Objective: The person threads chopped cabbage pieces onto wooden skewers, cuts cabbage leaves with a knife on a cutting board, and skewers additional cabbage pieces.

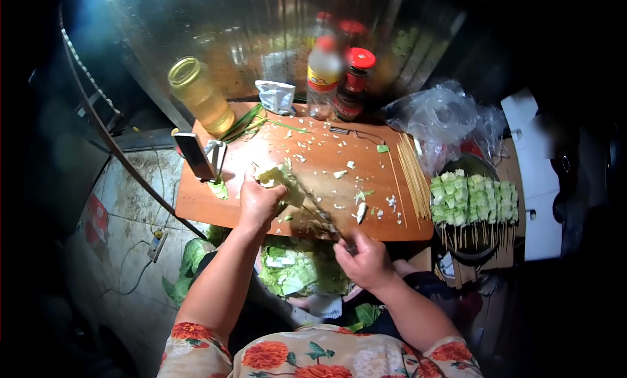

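Observation:
Above the front left part of the wooden board (326, 143), my left hand (260, 200) is closed round a pale piece of cabbage (270, 175). My right hand (364, 259) grips the handle of a knife (316, 210) at the board's front edge. The blade is blurred and points up and left, its tip close to the cabbage. Small cabbage scraps (340, 173) are scattered over the wood. Below the board, between my knees, cut cabbage leaves (294, 270) fill a container whose sides are mostly hidden.
Wooden skewers (411, 175) line the board's right side, beside a pan of skewered cabbage (473, 200). At the back are a jar of yellow liquid (204, 98), a plastic bottle (322, 81), a red-lidded jar (356, 71) and a plastic bag (437, 113). A phone (194, 157) stands left.

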Tool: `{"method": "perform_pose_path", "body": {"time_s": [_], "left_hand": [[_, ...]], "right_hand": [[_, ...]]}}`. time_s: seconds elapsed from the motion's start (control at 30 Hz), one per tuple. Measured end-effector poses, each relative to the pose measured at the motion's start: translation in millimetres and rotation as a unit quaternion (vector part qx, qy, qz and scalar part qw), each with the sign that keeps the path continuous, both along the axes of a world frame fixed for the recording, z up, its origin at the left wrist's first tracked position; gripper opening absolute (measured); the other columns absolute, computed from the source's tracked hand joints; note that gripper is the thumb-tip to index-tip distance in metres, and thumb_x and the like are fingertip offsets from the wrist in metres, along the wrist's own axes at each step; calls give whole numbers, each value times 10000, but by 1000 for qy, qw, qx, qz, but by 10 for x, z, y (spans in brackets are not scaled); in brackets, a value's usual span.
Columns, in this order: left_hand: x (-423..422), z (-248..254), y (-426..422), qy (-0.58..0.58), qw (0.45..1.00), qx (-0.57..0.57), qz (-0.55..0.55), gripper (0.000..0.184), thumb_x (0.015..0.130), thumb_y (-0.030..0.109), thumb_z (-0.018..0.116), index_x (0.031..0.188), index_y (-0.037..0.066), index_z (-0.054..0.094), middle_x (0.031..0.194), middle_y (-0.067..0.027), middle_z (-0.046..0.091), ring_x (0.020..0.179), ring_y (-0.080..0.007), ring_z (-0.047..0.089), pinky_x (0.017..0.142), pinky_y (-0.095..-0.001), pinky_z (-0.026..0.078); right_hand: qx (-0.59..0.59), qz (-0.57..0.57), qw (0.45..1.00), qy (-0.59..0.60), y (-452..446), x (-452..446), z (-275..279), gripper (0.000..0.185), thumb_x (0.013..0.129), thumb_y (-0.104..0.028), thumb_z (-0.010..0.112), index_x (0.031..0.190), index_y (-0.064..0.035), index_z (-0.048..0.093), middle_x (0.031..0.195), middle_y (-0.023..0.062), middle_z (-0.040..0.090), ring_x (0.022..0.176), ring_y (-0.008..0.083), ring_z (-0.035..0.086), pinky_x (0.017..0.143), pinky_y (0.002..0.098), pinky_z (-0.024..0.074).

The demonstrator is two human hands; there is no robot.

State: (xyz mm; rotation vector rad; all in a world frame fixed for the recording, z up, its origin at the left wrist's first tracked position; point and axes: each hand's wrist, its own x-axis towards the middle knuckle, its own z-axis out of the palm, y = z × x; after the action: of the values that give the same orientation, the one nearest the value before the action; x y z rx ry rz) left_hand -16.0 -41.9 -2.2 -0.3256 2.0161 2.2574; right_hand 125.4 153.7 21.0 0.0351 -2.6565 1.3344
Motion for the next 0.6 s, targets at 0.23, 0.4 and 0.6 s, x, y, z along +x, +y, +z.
{"method": "perform_pose_path", "body": {"time_s": [0.23, 0.4, 0.6], "left_hand": [[273, -311, 305, -52, 985, 146, -76, 119, 858, 27, 611, 958, 68, 561, 859, -24, 585, 772, -138, 593, 656, -289, 504], [329, -228, 319, -54, 977, 184, -91, 140, 854, 15, 597, 962, 92, 553, 859, -4, 568, 782, -131, 587, 655, -280, 500], [378, -27, 379, -35, 980, 193, -43, 103, 841, 13, 610, 923, 64, 574, 830, -23, 601, 754, -136, 598, 652, -283, 501]], "right_hand": [[115, 36, 991, 57, -58, -134, 94, 285, 715, -123, 694, 942, -69, 529, 784, 102, 603, 711, 304, 623, 624, 396, 501], [124, 21, 989, 81, -32, -113, 55, 234, 722, -107, 685, 914, -93, 554, 758, 104, 610, 683, 317, 624, 585, 402, 493], [134, 21, 990, 39, 13, -69, 21, 276, 732, -137, 695, 949, -82, 534, 763, 122, 606, 706, 350, 621, 617, 432, 493]]}}
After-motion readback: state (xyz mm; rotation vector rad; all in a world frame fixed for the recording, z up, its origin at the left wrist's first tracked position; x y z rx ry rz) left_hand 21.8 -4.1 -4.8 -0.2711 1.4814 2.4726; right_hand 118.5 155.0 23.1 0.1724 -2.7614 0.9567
